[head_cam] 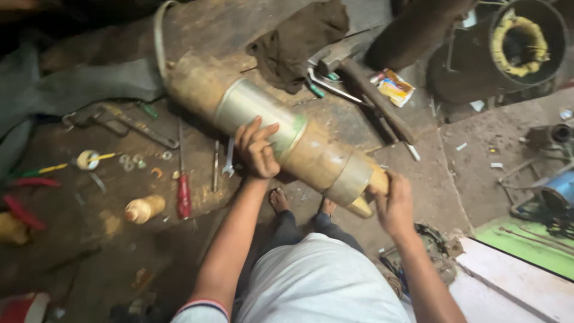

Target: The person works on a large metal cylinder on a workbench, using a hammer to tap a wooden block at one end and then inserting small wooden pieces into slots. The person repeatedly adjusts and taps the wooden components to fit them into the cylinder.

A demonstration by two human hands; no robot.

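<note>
One long cylindrical pump body (269, 128), rust-brown with two bare metal bands, lies slantwise on a dark, grimy floor (478, 161), running from upper left down to lower right. It passes directly under the left hand's fingers and ends at the right hand's fingertips.

Left hand (257, 149): palm down on the cylinder's wide silver band, fingers curled over the top, pressing on the shell rather than closing around it.

Right hand (393, 203): fingers wrapped about the cylinder's lower end, gripping the yellowish end piece (368, 200); the fingertips are hidden behind it.

Beyond the left fingers, on the far side of the cylinder, a dark rag (299, 42) lies crumpled, with a hammer (365, 90) just beside it and a small printed wrapper (394, 87) near the handle.

Left of the left fingers, near: an open-ended spanner (229, 158), then a red-handled screwdriver (183, 191). Farther left: a pipe wrench (128, 122), a small tan spool (143, 209), loose washers (128, 161).

Below the left wrist, two bare feet (302, 203) on the floor, close under the cylinder.

Well beyond the right fingers, top corner: a round housing with yellow windings (526, 39).
</note>
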